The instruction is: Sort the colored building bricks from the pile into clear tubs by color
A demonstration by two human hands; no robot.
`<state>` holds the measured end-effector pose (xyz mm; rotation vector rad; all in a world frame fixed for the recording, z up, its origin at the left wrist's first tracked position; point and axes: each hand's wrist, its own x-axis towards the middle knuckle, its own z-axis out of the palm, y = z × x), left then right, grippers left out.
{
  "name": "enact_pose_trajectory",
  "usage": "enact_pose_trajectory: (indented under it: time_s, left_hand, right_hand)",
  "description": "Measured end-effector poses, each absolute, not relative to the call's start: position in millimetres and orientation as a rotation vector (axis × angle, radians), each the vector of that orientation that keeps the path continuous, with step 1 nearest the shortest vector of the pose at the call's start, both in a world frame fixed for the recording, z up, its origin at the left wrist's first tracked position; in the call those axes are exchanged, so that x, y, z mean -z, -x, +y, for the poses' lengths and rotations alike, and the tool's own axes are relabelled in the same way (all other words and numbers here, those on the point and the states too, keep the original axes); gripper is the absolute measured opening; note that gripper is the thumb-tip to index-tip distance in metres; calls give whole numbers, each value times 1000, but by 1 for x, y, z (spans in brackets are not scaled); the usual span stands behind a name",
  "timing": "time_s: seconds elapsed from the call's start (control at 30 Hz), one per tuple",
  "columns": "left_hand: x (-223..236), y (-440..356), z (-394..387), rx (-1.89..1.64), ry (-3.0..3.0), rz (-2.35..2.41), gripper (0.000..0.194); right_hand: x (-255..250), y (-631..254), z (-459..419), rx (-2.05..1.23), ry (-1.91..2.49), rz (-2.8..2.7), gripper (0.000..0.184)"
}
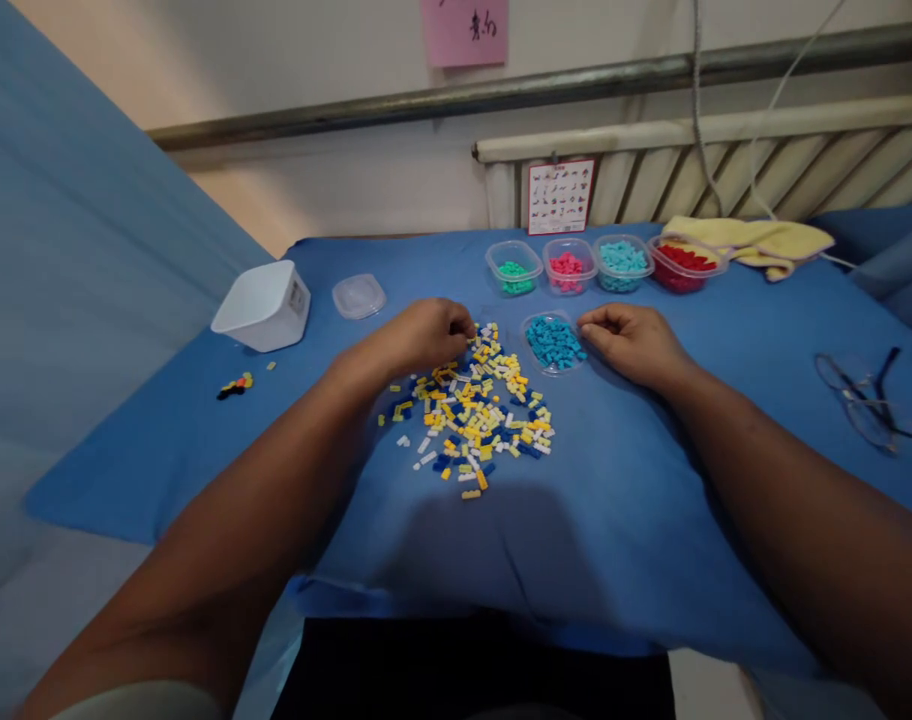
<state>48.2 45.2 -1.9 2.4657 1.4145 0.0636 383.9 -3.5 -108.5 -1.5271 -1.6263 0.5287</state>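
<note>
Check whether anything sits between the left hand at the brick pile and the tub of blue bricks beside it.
Nothing visible does. The left hand rests at the far edge of the brick pile; only bare blue cloth separates it from the tub of blue bricks, which the right hand touches.

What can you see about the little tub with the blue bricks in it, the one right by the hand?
The small clear plastic tub of blue bricks is squarish with rounded corners and has no lid on. It stands upright on the blue cloth-covered table, nearly full of small bright blue toy bricks. It stands in front of a row of four similar tubs. The right hand rests against its right side, fingers curled. The loose pile of yellow, white and dark blue bricks lies just to its left.
</note>
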Motion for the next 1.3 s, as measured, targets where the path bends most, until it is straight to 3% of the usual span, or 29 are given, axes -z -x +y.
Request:
enact_pose_trajectory:
  time_s: [0.27, 0.5, 0.7, 0.97, 1.1, 1.3]
  left_hand:
    - [5, -171, 78, -416, -2097, 1005, 23]
    - [-4, -250, 123, -846, -1898, 981, 19]
    - [-10, -164, 114, -885, -2066, 1153, 14]
    - [-22, 4, 79, -434, -2210, 1595, 17]
    - [-18, 30, 56, -85, -2306, 1716, 18]
    - [-6, 27, 32, 123, -2349, 1691, 35]
  right_hand:
    - [113, -382, 3, -612, 1410, -1611, 25]
    - [115, -381, 4, -655, 1374, -1571, 22]
    - [115, -382, 3, -616, 1406, -1590, 23]
    - [116, -389, -4, -555, 1517, -1628, 23]
    - [116, -390, -8, -542, 1549, -1619, 23]
    - [113, -390, -12, -528, 1604, -1596, 22]
